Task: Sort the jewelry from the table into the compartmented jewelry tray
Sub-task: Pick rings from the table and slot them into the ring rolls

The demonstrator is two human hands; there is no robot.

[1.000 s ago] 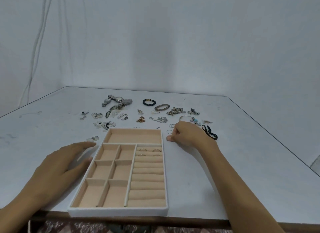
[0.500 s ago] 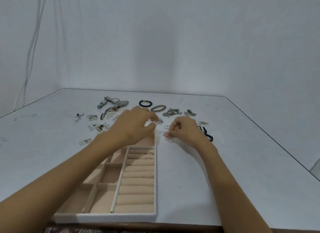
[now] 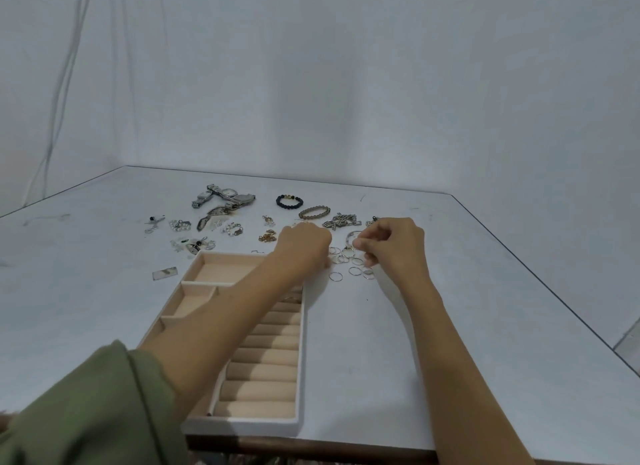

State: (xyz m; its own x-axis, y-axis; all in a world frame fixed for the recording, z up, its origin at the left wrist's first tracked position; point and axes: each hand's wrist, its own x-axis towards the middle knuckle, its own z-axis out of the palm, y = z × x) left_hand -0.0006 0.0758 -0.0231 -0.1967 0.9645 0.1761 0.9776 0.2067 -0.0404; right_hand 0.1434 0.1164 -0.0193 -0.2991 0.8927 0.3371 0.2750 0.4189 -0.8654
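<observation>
Left hand (image 3: 304, 253): hovering knuckles-up over the tray's far right corner. Its fingers are pointing down and away from us, so we cannot tell whether they are apart or pinching anything.

Right hand (image 3: 394, 248): hovering well clear of the tray, fingers curled, thumb and forefinger drawn together at the rings. We cannot tell whether a ring is caught between them.

Rings (image 3: 348, 262): thin hoops lying flat in a loose cluster on the table (image 3: 467, 326), between the two hands. They are sitting at 3 o'clock from the left hand and 9 o'clock from the right, just beside both sets of fingertips. We are judging neither hand clearly nearer.

Tray (image 3: 300, 360): lying at 7 o'clock from the rings. Its rolls (image 3: 266, 359) are stacked along its right side, the column running 12 to 6, each roll lying 9 to 3. The left forearm is crossing over the upper rolls, so we are judging the right hand's path to the slots the freer one.

Watches (image 3: 225, 198): lying at 11 o'clock from the tray, untouched.
</observation>
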